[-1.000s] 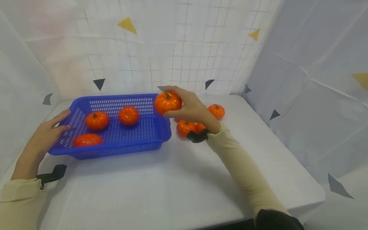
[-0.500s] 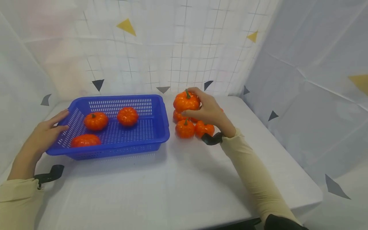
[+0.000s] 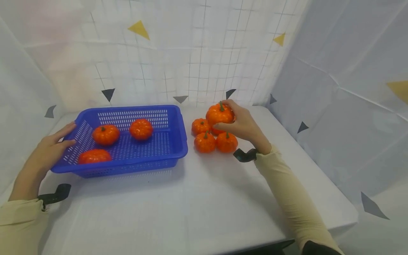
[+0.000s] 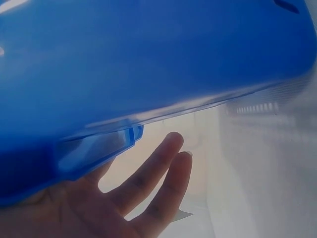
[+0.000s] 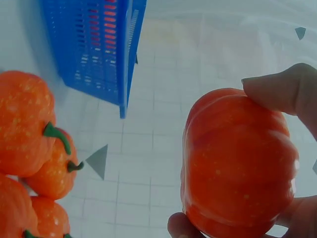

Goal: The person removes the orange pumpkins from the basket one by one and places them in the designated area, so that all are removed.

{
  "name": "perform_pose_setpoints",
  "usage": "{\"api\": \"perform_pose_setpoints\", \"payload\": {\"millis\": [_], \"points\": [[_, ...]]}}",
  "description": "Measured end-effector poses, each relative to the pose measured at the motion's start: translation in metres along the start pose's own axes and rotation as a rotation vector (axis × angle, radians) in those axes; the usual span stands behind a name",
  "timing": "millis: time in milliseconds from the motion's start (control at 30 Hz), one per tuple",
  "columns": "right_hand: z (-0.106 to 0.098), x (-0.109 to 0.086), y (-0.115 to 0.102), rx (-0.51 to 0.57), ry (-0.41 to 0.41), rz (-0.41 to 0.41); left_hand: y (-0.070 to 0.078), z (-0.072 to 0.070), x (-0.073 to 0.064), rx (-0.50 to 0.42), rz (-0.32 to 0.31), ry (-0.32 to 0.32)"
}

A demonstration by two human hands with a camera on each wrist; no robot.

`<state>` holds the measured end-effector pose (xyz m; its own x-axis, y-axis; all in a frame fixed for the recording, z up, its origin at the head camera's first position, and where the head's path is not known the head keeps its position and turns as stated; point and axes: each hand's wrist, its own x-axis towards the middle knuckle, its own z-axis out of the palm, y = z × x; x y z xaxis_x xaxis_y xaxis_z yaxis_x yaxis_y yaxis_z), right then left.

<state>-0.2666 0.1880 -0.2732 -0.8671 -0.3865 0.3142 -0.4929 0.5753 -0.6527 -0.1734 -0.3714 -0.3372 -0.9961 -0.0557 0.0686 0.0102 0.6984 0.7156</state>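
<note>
My left hand (image 3: 47,148) grips the left rim of a blue plastic basket (image 3: 143,163), thumb over the edge. In the left wrist view, two fingers (image 4: 153,178) stretch out free below the blue rim. My right hand (image 3: 243,122) holds a small orange pumpkin (image 3: 219,114) with a green stem, thumb on its near side and fingers round its back. The right wrist view shows this pumpkin (image 5: 237,163) large between thumb and fingers. It hangs over a cluster of similar pumpkins (image 3: 205,142), partly hiding one behind it.
Three orange pumpkins (image 3: 141,129) lie inside the basket. The cluster sits just right of the basket on a white table (image 3: 165,212). White sheeting (image 3: 178,46) with grid lines and triangles stands behind, and a grey-white sheet (image 3: 344,88) on the right.
My right hand has carried the pumpkin rightward, from beside the basket's right rim to over the cluster. My left hand and the basket have stayed in place.
</note>
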Motion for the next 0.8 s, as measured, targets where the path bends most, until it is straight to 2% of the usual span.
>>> {"api": "perform_pose_setpoints", "payload": {"millis": [133, 300, 800], "points": [[-0.003, -0.003, 0.008, -0.011, 0.021, 0.046, -0.001, 0.000, 0.000, -0.008, 0.018, -0.004], [-0.006, -0.006, 0.020, -0.019, 0.042, 0.095, 0.000, 0.000, 0.000, 0.015, 0.007, 0.004], [-0.015, -0.020, 0.058, -0.082, 0.046, 0.253, 0.001, 0.001, -0.001, 0.004, 0.025, 0.011]]}}
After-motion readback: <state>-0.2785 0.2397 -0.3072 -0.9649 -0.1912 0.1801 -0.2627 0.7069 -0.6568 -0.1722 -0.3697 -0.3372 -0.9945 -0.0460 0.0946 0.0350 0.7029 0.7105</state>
